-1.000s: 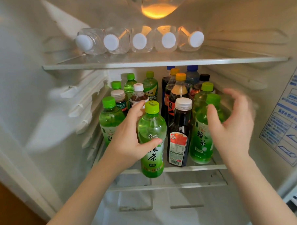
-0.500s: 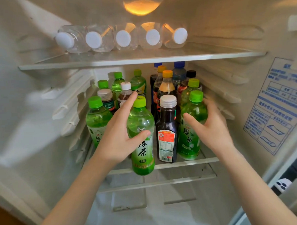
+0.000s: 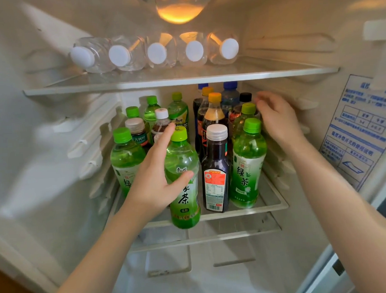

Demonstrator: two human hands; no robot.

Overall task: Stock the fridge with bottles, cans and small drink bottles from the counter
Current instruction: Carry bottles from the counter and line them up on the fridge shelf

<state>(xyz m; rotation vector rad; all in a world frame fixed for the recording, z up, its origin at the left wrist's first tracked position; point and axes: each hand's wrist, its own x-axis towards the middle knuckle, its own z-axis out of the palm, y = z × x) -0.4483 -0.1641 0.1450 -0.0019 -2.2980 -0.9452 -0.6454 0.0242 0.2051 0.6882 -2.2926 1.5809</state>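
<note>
- The left hand (image 3: 155, 188) grasps a green tea bottle (image 3: 183, 182) upright at the front edge of the middle fridge shelf (image 3: 272, 206), its base overhanging the rim.
- The right hand (image 3: 277, 118) is released, fingers spread beside the rear green-capped bottle (image 3: 246, 117) on the right.
- Five water bottles (image 3: 157, 52) lie on the upper shelf (image 3: 180, 81).

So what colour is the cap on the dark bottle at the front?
White, on the dark bottle; head view.

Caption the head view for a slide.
Left hand holds a green tea bottle at the shelf edge; right hand reaches rear bottles.
</note>
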